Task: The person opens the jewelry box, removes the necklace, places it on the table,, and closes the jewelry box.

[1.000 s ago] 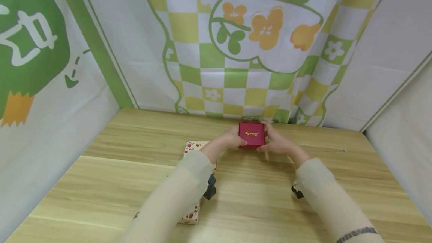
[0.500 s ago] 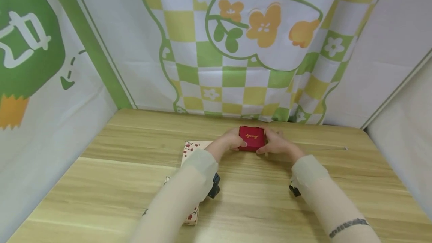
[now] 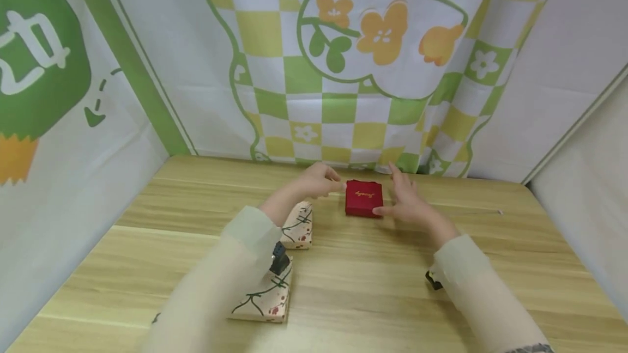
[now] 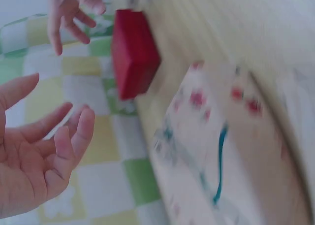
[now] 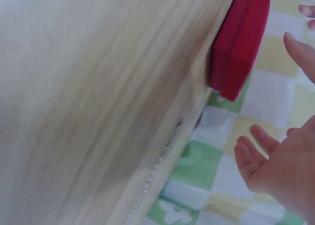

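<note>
A small red jewelry box [image 3: 364, 199] with gold lettering on its lid sits closed near the back of the table. My left hand [image 3: 316, 181] is just left of it, fingers loosely bent with nothing in them. In the left wrist view a gap shows between that hand [image 4: 37, 158] and the red box [image 4: 134, 52]. On the box's other side is my right hand [image 3: 409, 206], its fingers spread. The right wrist view shows this hand [image 5: 283, 173] apart from the box [image 5: 238, 45] and holding nothing. A thin silver chain [image 5: 155, 171] lies on the table right of the box.
Two flower-patterned boxes [image 3: 298, 227] [image 3: 267, 298] lie on the wooden table [image 3: 373, 293], partly beneath my left forearm. A checked curtain [image 3: 338, 108] hangs right behind the table's back edge. White cloth walls stand at both sides.
Both hands have let go of the red box and drawn apart, the left hand moving leftward and the right slightly rightward. The box stays on the table.
</note>
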`<action>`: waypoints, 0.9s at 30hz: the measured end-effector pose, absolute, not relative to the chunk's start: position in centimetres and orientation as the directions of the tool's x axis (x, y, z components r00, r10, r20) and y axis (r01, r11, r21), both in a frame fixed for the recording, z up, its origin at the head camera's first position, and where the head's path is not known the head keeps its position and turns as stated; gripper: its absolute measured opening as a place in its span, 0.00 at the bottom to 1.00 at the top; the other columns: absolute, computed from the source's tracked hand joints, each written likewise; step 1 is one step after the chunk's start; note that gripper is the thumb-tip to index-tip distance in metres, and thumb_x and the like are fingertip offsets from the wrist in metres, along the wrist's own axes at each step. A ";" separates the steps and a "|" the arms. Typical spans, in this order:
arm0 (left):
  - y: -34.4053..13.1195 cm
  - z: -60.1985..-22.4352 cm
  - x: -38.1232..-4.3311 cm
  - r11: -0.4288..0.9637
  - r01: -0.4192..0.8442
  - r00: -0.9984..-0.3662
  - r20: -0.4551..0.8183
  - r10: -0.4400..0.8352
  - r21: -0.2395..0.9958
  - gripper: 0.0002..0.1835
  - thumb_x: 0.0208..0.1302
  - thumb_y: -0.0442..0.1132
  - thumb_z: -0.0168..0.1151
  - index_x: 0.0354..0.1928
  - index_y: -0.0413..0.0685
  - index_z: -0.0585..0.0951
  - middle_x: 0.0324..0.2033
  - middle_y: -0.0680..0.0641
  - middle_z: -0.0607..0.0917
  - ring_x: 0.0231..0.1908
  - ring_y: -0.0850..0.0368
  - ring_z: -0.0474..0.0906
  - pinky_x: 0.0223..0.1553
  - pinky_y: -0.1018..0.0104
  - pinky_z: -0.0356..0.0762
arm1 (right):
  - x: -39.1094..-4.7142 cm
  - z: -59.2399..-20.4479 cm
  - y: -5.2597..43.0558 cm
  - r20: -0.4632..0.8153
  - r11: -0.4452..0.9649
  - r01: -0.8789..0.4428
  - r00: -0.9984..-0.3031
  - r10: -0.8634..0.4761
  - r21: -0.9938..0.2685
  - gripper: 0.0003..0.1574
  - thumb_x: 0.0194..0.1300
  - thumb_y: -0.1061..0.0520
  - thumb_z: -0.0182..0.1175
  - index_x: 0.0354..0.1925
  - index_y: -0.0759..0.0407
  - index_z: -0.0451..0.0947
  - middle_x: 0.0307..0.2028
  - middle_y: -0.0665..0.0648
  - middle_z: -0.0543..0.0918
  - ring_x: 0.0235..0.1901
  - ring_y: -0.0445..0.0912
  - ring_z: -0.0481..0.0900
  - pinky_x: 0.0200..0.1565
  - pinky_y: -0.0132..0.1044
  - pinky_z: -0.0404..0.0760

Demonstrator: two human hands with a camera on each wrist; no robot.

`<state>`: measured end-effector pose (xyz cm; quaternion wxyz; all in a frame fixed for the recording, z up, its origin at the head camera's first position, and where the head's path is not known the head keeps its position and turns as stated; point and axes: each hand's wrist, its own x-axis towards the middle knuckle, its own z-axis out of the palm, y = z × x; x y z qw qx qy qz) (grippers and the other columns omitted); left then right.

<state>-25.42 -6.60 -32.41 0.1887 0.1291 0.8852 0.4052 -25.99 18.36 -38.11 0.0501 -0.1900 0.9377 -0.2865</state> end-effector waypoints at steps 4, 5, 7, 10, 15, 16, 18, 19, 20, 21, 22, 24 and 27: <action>-9.1 -30.6 -24.3 0.658 0.160 -0.884 -0.190 0.427 0.736 0.22 0.64 0.49 0.55 0.55 0.45 0.74 0.53 0.47 0.77 0.48 0.50 0.76 0.50 0.55 0.74 | -24.9 -37.4 17.2 0.072 0.752 -0.386 -0.907 -0.414 -0.534 0.71 0.50 0.43 0.69 0.72 0.51 0.29 0.69 0.65 0.49 0.67 0.67 0.42 0.62 0.65 0.47; -9.8 -30.2 -24.0 0.667 0.181 -0.882 -0.181 0.435 0.723 0.22 0.64 0.50 0.55 0.55 0.46 0.74 0.53 0.47 0.77 0.49 0.50 0.75 0.51 0.55 0.73 | -24.6 -37.3 16.9 0.077 0.744 -0.400 -0.900 -0.429 -0.536 0.70 0.50 0.43 0.69 0.72 0.50 0.29 0.69 0.64 0.48 0.68 0.65 0.41 0.63 0.65 0.45; -11.1 -29.8 -23.5 0.679 0.219 -0.880 -0.159 0.448 0.700 0.22 0.64 0.49 0.55 0.55 0.46 0.73 0.52 0.47 0.77 0.50 0.51 0.74 0.51 0.55 0.72 | -24.0 -37.0 16.2 0.091 0.726 -0.433 -0.883 -0.460 -0.535 0.69 0.50 0.43 0.69 0.72 0.48 0.30 0.70 0.61 0.47 0.69 0.62 0.41 0.65 0.63 0.43; -13.3 -29.7 -22.8 0.691 0.289 -0.862 -0.134 0.488 0.662 0.22 0.64 0.47 0.56 0.57 0.44 0.72 0.51 0.44 0.77 0.52 0.48 0.73 0.52 0.54 0.72 | -23.4 -36.8 15.0 0.095 0.708 -0.467 -0.862 -0.497 -0.530 0.69 0.50 0.42 0.69 0.72 0.44 0.30 0.70 0.59 0.47 0.69 0.59 0.42 0.65 0.61 0.44; -16.7 -30.7 -21.7 0.695 0.349 -0.826 -0.143 0.545 0.629 0.26 0.64 0.45 0.56 0.61 0.41 0.68 0.55 0.41 0.75 0.54 0.45 0.72 0.53 0.52 0.72 | -22.6 -37.0 12.9 0.033 0.672 -0.474 -0.830 -0.557 -0.570 0.70 0.49 0.42 0.69 0.71 0.35 0.27 0.72 0.50 0.41 0.71 0.58 0.35 0.65 0.61 0.45; -17.2 -31.0 -21.5 0.695 0.342 -0.828 -0.148 0.541 0.633 0.27 0.64 0.45 0.56 0.62 0.41 0.67 0.55 0.40 0.75 0.54 0.45 0.72 0.53 0.51 0.71 | -22.5 -37.0 12.5 0.010 0.670 -0.467 -0.825 -0.566 -0.577 0.70 0.49 0.42 0.69 0.70 0.33 0.26 0.72 0.48 0.39 0.71 0.58 0.33 0.65 0.61 0.44; -18.3 -31.8 -21.3 0.692 0.335 -0.832 -0.144 0.535 0.639 0.28 0.64 0.44 0.56 0.63 0.41 0.66 0.57 0.40 0.73 0.54 0.43 0.72 0.53 0.51 0.71 | -22.2 -37.1 11.6 -0.028 0.664 -0.453 -0.814 -0.580 -0.595 0.70 0.49 0.43 0.69 0.70 0.31 0.26 0.72 0.48 0.37 0.71 0.58 0.31 0.65 0.62 0.41; -18.7 -32.2 -21.2 0.689 0.330 -0.836 -0.139 0.531 0.645 0.28 0.64 0.43 0.56 0.63 0.41 0.65 0.57 0.40 0.73 0.55 0.42 0.71 0.53 0.50 0.71 | -22.1 -37.1 11.2 -0.047 0.662 -0.445 -0.808 -0.587 -0.604 0.70 0.49 0.43 0.70 0.69 0.30 0.25 0.73 0.49 0.37 0.71 0.58 0.30 0.66 0.61 0.41; -19.2 -32.6 -21.1 0.688 0.328 -0.839 -0.136 0.527 0.647 0.28 0.64 0.42 0.57 0.63 0.41 0.65 0.58 0.39 0.72 0.54 0.41 0.71 0.53 0.50 0.71 | -22.0 -37.3 10.8 -0.064 0.658 -0.436 -0.803 -0.592 -0.615 0.70 0.49 0.44 0.70 0.69 0.30 0.26 0.73 0.49 0.36 0.71 0.59 0.29 0.66 0.61 0.39; -19.6 -33.0 -21.0 0.685 0.316 -0.841 -0.141 0.523 0.657 0.28 0.63 0.42 0.57 0.64 0.40 0.64 0.58 0.38 0.71 0.54 0.40 0.71 0.53 0.50 0.71 | -21.9 -37.4 10.4 -0.083 0.655 -0.427 -0.797 -0.599 -0.623 0.71 0.49 0.44 0.70 0.69 0.30 0.26 0.73 0.49 0.36 0.70 0.60 0.28 0.66 0.61 0.38; -20.0 -33.4 -20.9 0.683 0.302 -0.842 -0.150 0.518 0.666 0.29 0.63 0.41 0.57 0.64 0.40 0.63 0.58 0.37 0.70 0.54 0.40 0.71 0.53 0.50 0.71 | -21.8 -37.6 10.0 -0.100 0.650 -0.422 -0.788 -0.608 -0.632 0.71 0.48 0.44 0.70 0.69 0.30 0.26 0.73 0.48 0.35 0.70 0.61 0.27 0.66 0.60 0.36; -20.7 -34.3 -20.7 0.686 0.274 -0.844 -0.174 0.507 0.674 0.31 0.62 0.41 0.58 0.66 0.41 0.61 0.59 0.36 0.69 0.54 0.40 0.71 0.52 0.50 0.72 | -21.7 -38.0 9.3 -0.125 0.642 -0.425 -0.766 -0.631 -0.638 0.71 0.49 0.43 0.70 0.70 0.33 0.26 0.73 0.49 0.34 0.70 0.62 0.28 0.67 0.58 0.35; -21.5 -35.3 -20.3 0.689 0.226 -0.840 -0.220 0.496 0.689 0.37 0.59 0.42 0.61 0.68 0.44 0.57 0.60 0.36 0.68 0.54 0.40 0.71 0.51 0.50 0.73 | -21.8 -38.4 8.5 -0.157 0.635 -0.443 -0.730 -0.665 -0.633 0.72 0.48 0.41 0.70 0.71 0.38 0.26 0.73 0.48 0.34 0.70 0.62 0.29 0.67 0.57 0.37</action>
